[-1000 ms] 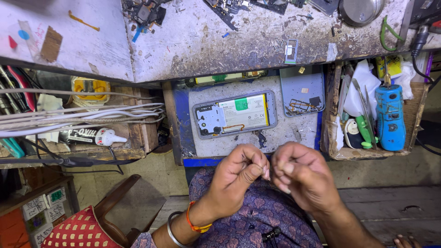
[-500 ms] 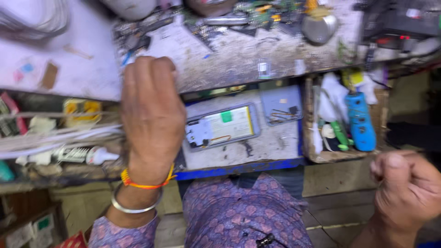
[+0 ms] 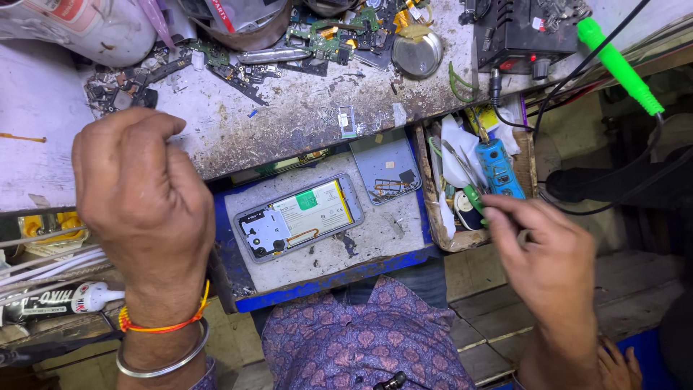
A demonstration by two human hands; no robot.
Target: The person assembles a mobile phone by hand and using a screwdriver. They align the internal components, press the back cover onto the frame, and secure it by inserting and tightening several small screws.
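Two hands frame the scene, and between them lies your scarred grey workbench [image 3: 303,119], littered along its far edge with circuit boards [image 3: 325,40] and a round metal tin [image 3: 417,54], pushed back, it seems, to keep the near edge usable. Below it a blue-edged pull-out tray [image 3: 325,282] sits over your lap, at six o'clock from the bench, probably so loose parts stay caught. On it rests the opened phone [image 3: 299,217], back removed, battery and metal shield showing, lying flat and slightly tilted; its grey back cover [image 3: 386,170] lies at one o'clock from it, just beside.

Your left hand [image 3: 137,195] is at nine o'clock from the phone, curled in a loose fist over the bench edge; you may be holding something small, but I cannot tell what, if anything, is inside. Your right hand [image 3: 552,256] is at three o'clock, fingers [image 3: 505,217] drawn together, tips reaching into the wooden tool box [image 3: 433,217]. That box holds a blue tool [image 3: 502,166], tweezers [image 3: 462,162], a green-handled tool [image 3: 473,196] and white paper. Whether the fingertips pinch anything is hidden.
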